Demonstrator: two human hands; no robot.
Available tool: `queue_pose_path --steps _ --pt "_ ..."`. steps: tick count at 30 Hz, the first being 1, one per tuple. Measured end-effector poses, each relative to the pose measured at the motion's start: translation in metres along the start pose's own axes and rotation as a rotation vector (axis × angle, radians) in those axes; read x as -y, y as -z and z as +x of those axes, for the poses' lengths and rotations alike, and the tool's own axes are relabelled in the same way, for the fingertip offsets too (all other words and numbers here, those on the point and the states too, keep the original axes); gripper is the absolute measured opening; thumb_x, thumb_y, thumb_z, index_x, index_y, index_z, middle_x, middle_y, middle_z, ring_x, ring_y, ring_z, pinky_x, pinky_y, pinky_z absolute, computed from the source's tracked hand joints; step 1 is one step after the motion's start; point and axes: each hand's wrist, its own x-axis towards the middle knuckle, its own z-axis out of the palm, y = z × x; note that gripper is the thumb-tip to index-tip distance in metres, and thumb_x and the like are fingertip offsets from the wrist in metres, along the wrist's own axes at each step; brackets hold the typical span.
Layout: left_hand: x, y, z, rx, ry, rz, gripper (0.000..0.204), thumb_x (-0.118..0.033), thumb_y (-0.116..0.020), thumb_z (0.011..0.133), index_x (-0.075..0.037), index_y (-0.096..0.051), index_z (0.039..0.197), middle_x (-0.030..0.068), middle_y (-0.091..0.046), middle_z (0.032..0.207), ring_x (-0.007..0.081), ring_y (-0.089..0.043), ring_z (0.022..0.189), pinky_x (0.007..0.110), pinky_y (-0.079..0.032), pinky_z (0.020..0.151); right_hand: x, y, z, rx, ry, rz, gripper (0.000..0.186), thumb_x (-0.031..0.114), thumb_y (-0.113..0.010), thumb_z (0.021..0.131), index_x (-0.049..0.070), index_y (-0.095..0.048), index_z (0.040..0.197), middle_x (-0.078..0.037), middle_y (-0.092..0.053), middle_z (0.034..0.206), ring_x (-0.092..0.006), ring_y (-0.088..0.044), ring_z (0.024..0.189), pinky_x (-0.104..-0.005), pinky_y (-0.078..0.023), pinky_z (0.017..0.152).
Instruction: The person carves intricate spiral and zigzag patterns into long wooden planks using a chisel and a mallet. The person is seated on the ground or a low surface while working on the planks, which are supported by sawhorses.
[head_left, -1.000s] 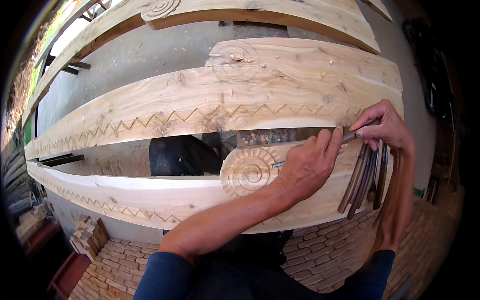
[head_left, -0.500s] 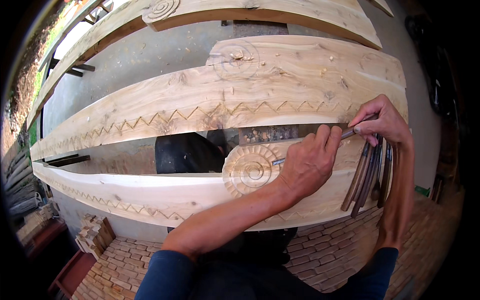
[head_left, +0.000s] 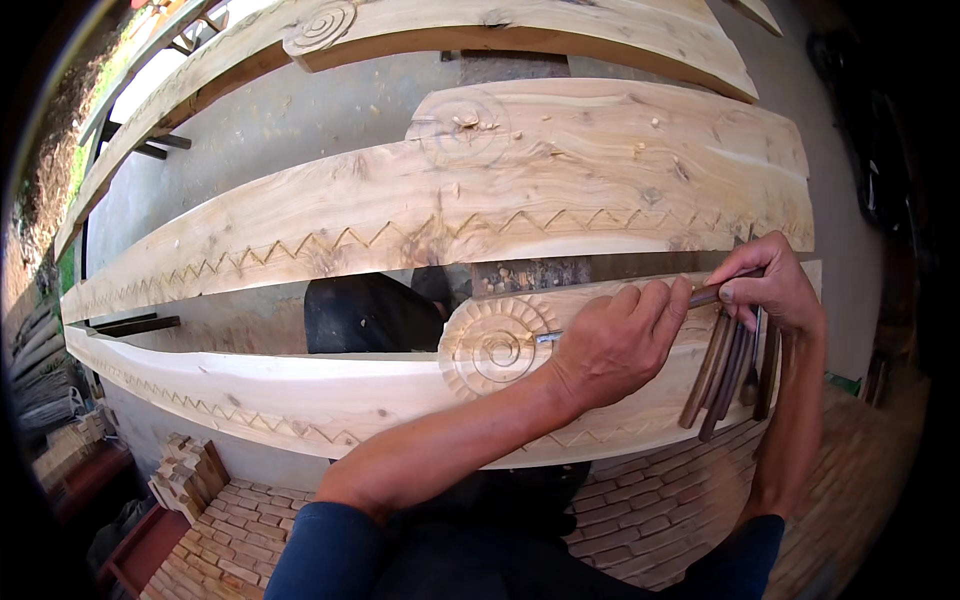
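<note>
My left hand (head_left: 622, 345) is wrapped round the shaft of a carving chisel (head_left: 547, 338). My right hand (head_left: 772, 285) grips the back end of the chisel's wooden handle. The metal tip rests on a carved spiral rosette (head_left: 480, 372) with a notched rim, at its right side; a small shaving lies by the tip. This rosette is cut into the near wooden board (head_left: 340, 390), which also bears a zigzag groove. Below my right hand, several more chisels (head_left: 720, 375) lie bunched on the board with handles toward me.
Beyond lies a second board (head_left: 600, 180) with a zigzag groove, wood chips and a pencilled spiral (head_left: 465, 125). A third board (head_left: 560, 35) with a carved spiral stands farther off. Dark cloth (head_left: 370, 315) shows in the gap. Wood blocks (head_left: 188, 475) are stacked at lower left, by brick paving (head_left: 640, 505).
My right hand and the handle end have come lower, toward me. The chisel tip stays at the rosette's right side, where a shaving now shows. The whole view has shifted slightly.
</note>
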Motion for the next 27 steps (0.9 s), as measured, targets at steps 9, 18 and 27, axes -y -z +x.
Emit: queue_pose_path --steps 9,18,27 --pt "0.001 -0.009 0.0 0.005 -0.076 -0.077 0.05 -0.014 -0.066 0.094 0.006 -0.058 0.138 0.0072 -0.053 0.093 0.0178 -0.059 0.078 0.029 -0.049 0.057 -0.007 0.004 -0.018 -0.066 0.01 -0.054 0.014 -0.004 -0.075 0.084 -0.008 -0.079 0.097 -0.01 -0.069 0.066 -0.0112 -0.061 0.046 -0.0235 -0.047 0.043" --pt "0.004 -0.007 0.002 -0.017 -0.017 -0.125 0.047 -0.015 -0.067 0.095 0.005 -0.058 0.137 0.0085 -0.052 0.092 0.0195 -0.06 0.075 0.032 -0.049 0.056 0.011 0.001 -0.012 -0.047 0.02 -0.112 0.013 -0.002 -0.076 0.084 -0.008 -0.079 0.096 -0.01 -0.069 0.066 -0.0106 -0.061 0.046 -0.0228 -0.047 0.043" --pt "0.004 -0.007 0.004 -0.077 0.088 -0.221 0.043 -0.016 -0.069 0.096 0.0 -0.059 0.134 0.0079 -0.051 0.089 0.021 -0.062 0.072 0.035 -0.048 0.053 0.037 -0.003 -0.003 -0.026 0.013 -0.2 0.014 -0.002 -0.075 0.084 -0.008 -0.079 0.096 -0.008 -0.067 0.064 -0.0095 -0.059 0.046 -0.0229 -0.045 0.043"
